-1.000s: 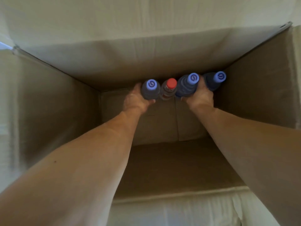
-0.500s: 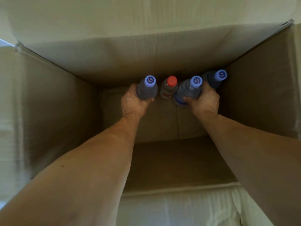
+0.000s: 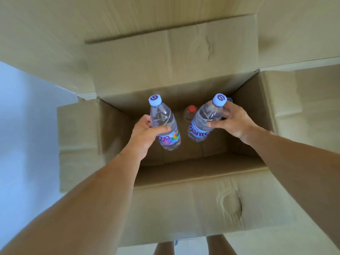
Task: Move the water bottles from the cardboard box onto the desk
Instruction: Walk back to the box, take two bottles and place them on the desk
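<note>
Two clear water bottles, one in the left hand [image 3: 145, 133] and one in the right hand [image 3: 232, 120], raised upright over the open cardboard box [image 3: 184, 196]. Left bottle [image 3: 163, 124] and right bottle [image 3: 204, 122] each wrapped at mid-body by curled fingers and thumb. Seemingly full, so likely weighty; thin plastic probably slick, best gripped at the label band. Red-capped bottle [image 3: 190, 113] left on the box floor between them. No table in view.

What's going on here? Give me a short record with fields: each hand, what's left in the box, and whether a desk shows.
left hand: grips a blue-capped bottle
right hand: grips a second blue-capped bottle
box: open, flaps spread
left inside: red-capped bottle; a blue cap peeks behind the right hand
desk: not in view
</note>
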